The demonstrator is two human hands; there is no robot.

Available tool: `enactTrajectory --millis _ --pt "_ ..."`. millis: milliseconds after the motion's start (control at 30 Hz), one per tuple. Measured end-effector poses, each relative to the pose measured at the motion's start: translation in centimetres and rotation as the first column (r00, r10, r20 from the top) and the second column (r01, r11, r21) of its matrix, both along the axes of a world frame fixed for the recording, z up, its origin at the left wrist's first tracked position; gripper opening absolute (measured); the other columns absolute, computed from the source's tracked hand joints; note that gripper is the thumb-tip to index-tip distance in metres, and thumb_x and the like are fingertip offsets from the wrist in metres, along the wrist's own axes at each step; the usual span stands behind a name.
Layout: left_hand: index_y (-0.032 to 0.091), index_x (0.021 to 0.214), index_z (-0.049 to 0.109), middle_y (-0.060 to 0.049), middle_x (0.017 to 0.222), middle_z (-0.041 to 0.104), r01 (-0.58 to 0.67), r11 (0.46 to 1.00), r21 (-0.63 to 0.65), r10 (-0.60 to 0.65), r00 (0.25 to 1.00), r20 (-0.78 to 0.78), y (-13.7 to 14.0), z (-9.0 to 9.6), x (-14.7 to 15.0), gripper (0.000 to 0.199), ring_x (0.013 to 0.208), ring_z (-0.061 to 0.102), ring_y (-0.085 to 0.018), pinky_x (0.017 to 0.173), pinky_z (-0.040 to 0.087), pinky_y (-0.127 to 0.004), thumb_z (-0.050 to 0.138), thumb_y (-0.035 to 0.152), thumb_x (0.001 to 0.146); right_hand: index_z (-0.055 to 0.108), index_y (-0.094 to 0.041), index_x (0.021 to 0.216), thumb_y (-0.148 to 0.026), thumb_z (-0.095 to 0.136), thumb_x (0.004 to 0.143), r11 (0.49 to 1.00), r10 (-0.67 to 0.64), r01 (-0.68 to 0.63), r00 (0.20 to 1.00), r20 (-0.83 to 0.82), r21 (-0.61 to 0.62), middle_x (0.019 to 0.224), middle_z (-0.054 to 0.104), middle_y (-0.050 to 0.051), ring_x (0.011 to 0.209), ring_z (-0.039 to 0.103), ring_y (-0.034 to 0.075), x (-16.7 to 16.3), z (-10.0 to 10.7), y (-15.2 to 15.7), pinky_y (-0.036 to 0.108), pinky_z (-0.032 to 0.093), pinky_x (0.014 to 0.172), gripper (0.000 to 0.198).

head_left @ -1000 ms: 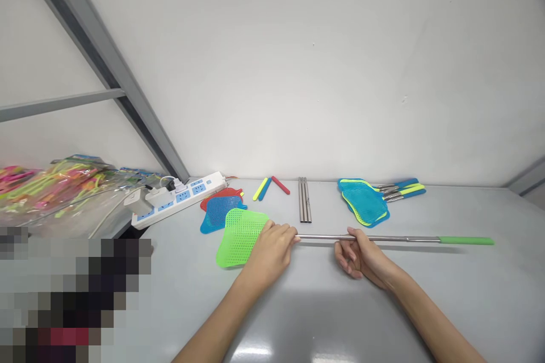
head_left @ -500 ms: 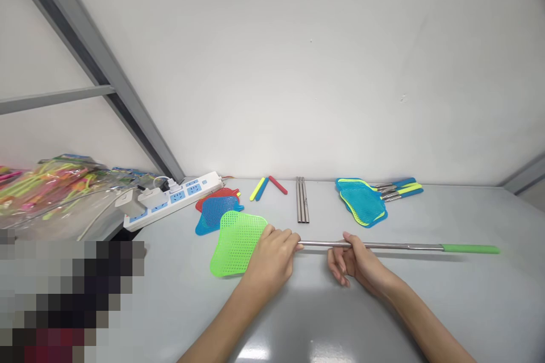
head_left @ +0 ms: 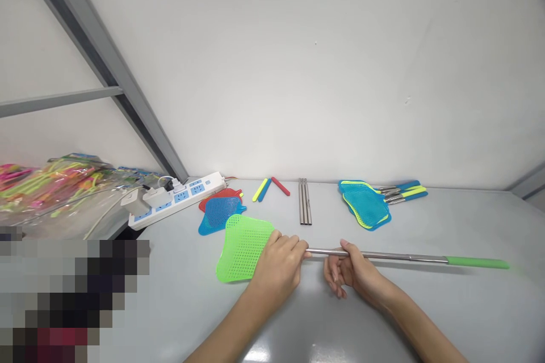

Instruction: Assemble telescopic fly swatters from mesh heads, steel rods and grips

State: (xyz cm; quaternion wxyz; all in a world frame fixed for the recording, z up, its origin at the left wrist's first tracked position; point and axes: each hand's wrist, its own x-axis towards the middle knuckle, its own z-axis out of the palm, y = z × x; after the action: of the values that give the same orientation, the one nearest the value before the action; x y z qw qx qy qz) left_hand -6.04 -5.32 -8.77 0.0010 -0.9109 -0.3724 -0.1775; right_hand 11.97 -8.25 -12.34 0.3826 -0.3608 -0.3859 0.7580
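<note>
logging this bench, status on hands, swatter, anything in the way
Left hand closed on green swatter near head. Right hand loosely on metal rod. Blue swatter head behind green one.

The left hand (head_left: 281,261) conceals the joint between the green head (head_left: 244,247) and the rod (head_left: 332,252); the thumb of the right hand (head_left: 360,275) covers a short rod section. Both forearms (head_left: 230,323) are cut off by the bottom edge. Beyond the left hand, the green head overlaps the blue head (head_left: 221,211), which partly hides the red head (head_left: 207,203). Farther left of that hand, a mosaic (head_left: 106,278) obscures its area, and the bags (head_left: 63,181) are cut off by the left edge, their contents indistinct.
</note>
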Motion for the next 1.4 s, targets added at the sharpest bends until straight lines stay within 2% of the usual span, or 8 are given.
enactTrajectory --millis 567,767,833,900,1067,1200,1267,1400 --pt "0.018 0.072 0.051 0.001 0.064 0.053 0.02 1.0 0.001 -0.02 0.999 0.031 -0.6 -0.6 0.4 0.018 0.059 0.044 -0.012 0.061 0.026 -0.028 0.036 0.013 0.081 0.051 -0.012 0.055 -0.053 0.012 0.08 1.0 0.018 -0.018 0.999 0.036 0.013 0.051 0.052 0.006 0.042 0.048 0.013 -1.3 -0.8 -0.3 0.025 0.034 0.041 0.062" --pt "0.017 0.071 0.051 0.0 0.065 0.052 0.028 0.999 -0.045 -0.026 0.999 0.043 -0.5 -0.2 0.4 0.019 0.059 0.044 -0.012 0.062 0.028 -0.028 0.035 0.015 0.082 0.053 -0.012 0.057 -0.056 0.014 0.078 0.999 0.033 -0.029 0.996 0.084 -0.044 0.05 0.051 0.005 0.04 0.047 0.012 -1.5 -0.5 -0.1 0.024 0.032 0.041 0.062" --pt "0.017 0.072 0.051 0.0 0.066 0.053 0.031 0.996 -0.08 -0.027 0.999 0.043 -0.4 0.1 0.3 0.022 0.059 0.044 -0.011 0.062 0.03 -0.028 0.033 0.018 0.084 0.052 -0.012 0.055 -0.057 0.016 0.077 0.999 -0.011 0.018 0.992 0.128 -0.048 0.048 0.049 0.004 0.04 0.045 0.012 -1.5 -0.3 0.0 0.024 0.031 0.041 0.062" --pt "0.018 0.075 0.052 0.0 0.067 0.053 0.033 0.992 -0.118 -0.027 0.998 0.053 -0.3 0.3 0.2 0.025 0.061 0.045 -0.012 0.064 0.031 -0.028 0.03 0.021 0.085 0.05 -0.013 0.051 -0.054 0.022 0.078 0.992 -0.126 0.129 0.977 0.171 -0.002 0.045 0.044 0.001 0.041 0.042 0.011 -1.6 0.0 0.0 0.024 0.031 0.043 0.057" --pt "0.02 0.088 0.054 -0.001 0.079 0.055 0.044 0.99 -0.138 -0.025 0.99 0.139 -0.2 0.7 0.1 0.023 0.078 0.048 -0.013 0.075 0.036 -0.029 0.033 0.028 0.085 0.045 -0.016 0.047 -0.045 0.04 0.078 0.923 -0.378 0.351 0.903 0.204 0.158 0.043 0.034 -0.003 0.042 0.036 0.009 -1.3 0.4 0.0 0.024 0.028 0.046 0.043" --pt "0.022 0.097 0.054 -0.004 0.108 0.049 0.028 0.999 -0.043 -0.019 0.979 0.204 0.3 0.7 -0.2 0.022 0.105 0.041 -0.015 0.098 0.023 -0.037 0.04 0.029 0.082 0.046 -0.015 0.046 -0.042 0.045 0.076 0.898 -0.433 0.412 0.889 0.15 0.152 0.044 0.034 -0.003 0.043 0.034 0.009 -0.8 0.5 0.2 0.024 0.027 0.047 0.04" --pt "0.024 0.099 0.054 -0.004 0.117 0.043 0.008 1.0 0.004 -0.008 0.976 0.218 0.7 0.7 -0.5 0.023 0.114 0.034 -0.016 0.101 0.016 -0.039 0.041 0.03 0.081 0.045 -0.016 0.045 -0.041 0.046 0.076 0.889 -0.453 0.438 0.884 0.113 0.135 0.044 0.033 -0.003 0.043 0.034 0.009 -0.4 0.5 0.3 0.025 0.027 0.047 0.04" --pt "0.025 0.108 0.05 -0.004 0.126 0.036 -0.068 0.996 0.055 0.053 0.97 0.236 1.5 0.9 -1.1 0.031 0.121 0.025 -0.019 0.102 0.016 -0.04 0.044 0.033 0.079 0.043 -0.016 0.043 -0.04 0.049 0.074 0.875 -0.481 0.471 0.872 0.087 0.11 0.042 0.032 -0.003 0.041 0.033 0.008 0.3 0.5 0.6 0.024 0.026 0.045 0.04"
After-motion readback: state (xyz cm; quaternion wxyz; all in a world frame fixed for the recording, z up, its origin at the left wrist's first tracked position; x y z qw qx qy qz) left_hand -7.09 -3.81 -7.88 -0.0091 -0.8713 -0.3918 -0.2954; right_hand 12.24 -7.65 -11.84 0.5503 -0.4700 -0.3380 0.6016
